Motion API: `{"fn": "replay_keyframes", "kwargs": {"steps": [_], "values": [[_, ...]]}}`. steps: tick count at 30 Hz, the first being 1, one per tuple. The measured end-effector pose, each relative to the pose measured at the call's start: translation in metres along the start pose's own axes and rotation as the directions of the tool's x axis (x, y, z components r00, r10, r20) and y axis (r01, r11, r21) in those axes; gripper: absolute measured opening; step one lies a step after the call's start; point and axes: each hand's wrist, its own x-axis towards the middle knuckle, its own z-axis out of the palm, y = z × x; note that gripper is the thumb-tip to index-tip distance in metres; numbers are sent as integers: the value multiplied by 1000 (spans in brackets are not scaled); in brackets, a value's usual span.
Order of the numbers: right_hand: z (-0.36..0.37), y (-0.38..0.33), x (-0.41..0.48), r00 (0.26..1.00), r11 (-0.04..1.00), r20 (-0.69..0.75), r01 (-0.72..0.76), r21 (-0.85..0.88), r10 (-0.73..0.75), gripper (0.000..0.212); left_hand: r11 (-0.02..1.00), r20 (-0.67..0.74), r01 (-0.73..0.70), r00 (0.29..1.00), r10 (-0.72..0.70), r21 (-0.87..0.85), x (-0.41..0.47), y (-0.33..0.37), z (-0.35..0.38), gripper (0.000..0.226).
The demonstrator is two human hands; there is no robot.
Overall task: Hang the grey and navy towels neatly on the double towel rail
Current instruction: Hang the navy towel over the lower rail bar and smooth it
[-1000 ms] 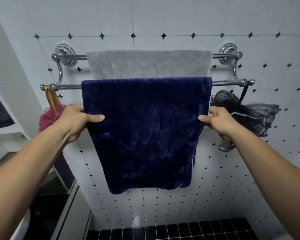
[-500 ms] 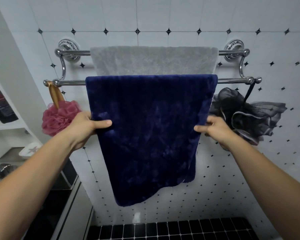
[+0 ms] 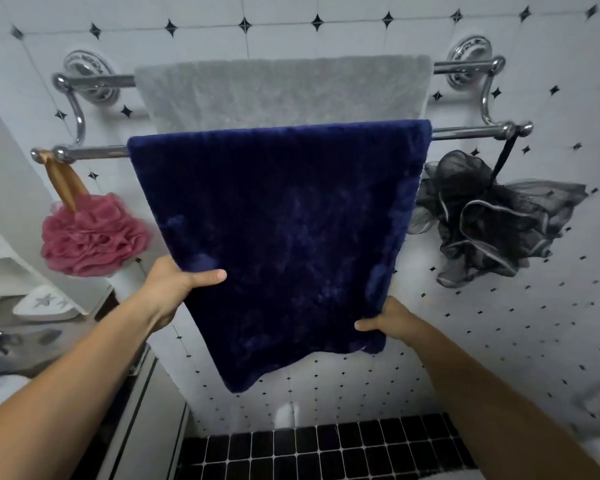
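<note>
1 wide-angle head view faces the tiled wall (image 3: 499,323) from close, double towel rail (image 3: 465,133) high in frame, floor tiles (image 3: 326,448) along the bottom edge.

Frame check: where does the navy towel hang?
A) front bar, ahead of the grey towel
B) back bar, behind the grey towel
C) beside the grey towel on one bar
A: the navy towel drapes over the front bar, and the grey towel hangs on the back bar behind it.
</note>
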Motion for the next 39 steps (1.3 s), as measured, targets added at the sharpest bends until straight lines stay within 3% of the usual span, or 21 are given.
{"fn": "replay_keyframes", "kwargs": {"steps": [3, 7, 10, 13, 16, 20, 26, 28, 29, 31, 34, 39], "values": [[20, 45, 11, 999, 999, -15, -46, -3, 46, 53, 995, -20, 95, 995, -94, 37, -8, -26, 0, 52], [38, 85, 30, 987, 973, -121, -77, 219, 105, 23, 979, -26, 197, 980, -196, 60, -16, -63, 8, 58], [44, 96, 42, 972, 939, -203, -44, 340, 119, 32, 960, -66, 259, 965, -253, 108, -16, -85, 10, 54], [46, 97, 46, 943, 955, -324, 26, 297, 74, 28, 956, -102, 272, 960, -261, 113, -9, -92, 9, 42], [46, 96, 50, 929, 945, -370, 95, 314, 30, 9, 953, -118, 270, 960, -255, 140, -3, -92, 4, 46], [37, 95, 53, 898, 914, -429, 91, 396, 96, 20, 943, -118, 262, 963, -242, 206, 0, -92, 0, 55], [34, 90, 53, 956, 939, -289, 151, 307, -59, 25, 970, -98, 230, 970, -222, 81, -3, -101, 7, 53], [36, 90, 53, 955, 950, -287, 152, 273, -71, 8, 963, -48, 267, 963, -265, 45, -6, -110, 3, 61], [36, 90, 52, 957, 955, -285, 137, 262, -59, 3, 952, -29, 300, 954, -298, 60, -7, -116, 1, 66], [36, 96, 54, 961, 959, -275, 84, 272, -6, 18, 913, -26, 383, 923, -384, 136, -12, -131, -1, 65], [34, 100, 53, 966, 962, -254, 28, 273, 44, 20, 836, -96, 537, 844, -528, 116, -22, -159, 5, 41], [35, 97, 53, 973, 944, -209, -25, 328, 99, 13, 701, -154, 662, 688, -709, -265, -33, -200, 10, 21]]}}
